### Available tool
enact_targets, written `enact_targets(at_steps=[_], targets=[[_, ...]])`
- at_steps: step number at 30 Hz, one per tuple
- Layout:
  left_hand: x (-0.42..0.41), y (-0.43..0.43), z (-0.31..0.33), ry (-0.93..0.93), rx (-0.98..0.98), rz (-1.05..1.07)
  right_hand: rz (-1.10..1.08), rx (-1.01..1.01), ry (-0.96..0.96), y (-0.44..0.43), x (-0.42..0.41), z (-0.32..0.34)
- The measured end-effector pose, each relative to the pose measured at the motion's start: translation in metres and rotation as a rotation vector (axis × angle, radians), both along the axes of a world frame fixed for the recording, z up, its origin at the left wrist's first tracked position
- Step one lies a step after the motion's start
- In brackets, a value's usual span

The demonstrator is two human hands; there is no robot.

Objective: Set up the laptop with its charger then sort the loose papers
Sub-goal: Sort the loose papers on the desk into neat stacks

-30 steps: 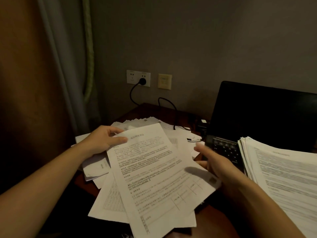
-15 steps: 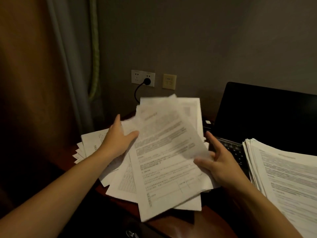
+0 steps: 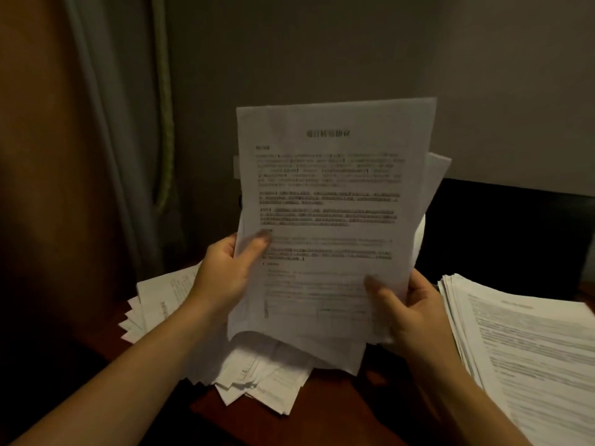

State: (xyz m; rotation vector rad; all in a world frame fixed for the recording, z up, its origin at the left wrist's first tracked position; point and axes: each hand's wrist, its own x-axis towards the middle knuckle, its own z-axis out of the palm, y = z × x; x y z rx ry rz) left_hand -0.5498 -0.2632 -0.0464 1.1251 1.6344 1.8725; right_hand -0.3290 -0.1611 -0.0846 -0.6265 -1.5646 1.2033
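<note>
Currently my left hand and right hand each grip the limp, light sheaf of papers at 9 and 4 o'clock; support both lower edges.

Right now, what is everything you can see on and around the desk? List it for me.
Held bundle of white printed sheets: several, white, upright at centre, gripped at both lower sides.
Loose white papers: many, white, fanned on the desk under the bundle and to its left.
Neat white paper stack: one, white, right.
Black open laptop: one, black, right rear, behind the stack.
Reddish-brown wooden desk: one.
Grey curtain: one, left.
Left hand: grip on the bundle's left edge.
Right hand: grip on the lower right edge.
</note>
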Motion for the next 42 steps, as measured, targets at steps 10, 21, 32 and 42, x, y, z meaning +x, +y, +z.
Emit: enact_targets(at_steps=[10,21,32,42], targets=[[0.020,0.005,-0.017,0.091,0.174,0.097,0.028,0.086,0.104,-0.008,-0.006,-0.003],[0.012,0.006,-0.036,0.063,0.102,0.154,0.117,-0.023,-0.165,-0.001,-0.006,-0.015],[0.018,0.010,-0.044,0.153,0.034,0.031,0.039,0.013,-0.118,0.002,-0.003,-0.017],[0.031,-0.002,-0.031,0.102,0.072,-0.082,-0.094,0.088,-0.089,-0.004,0.011,0.001]])
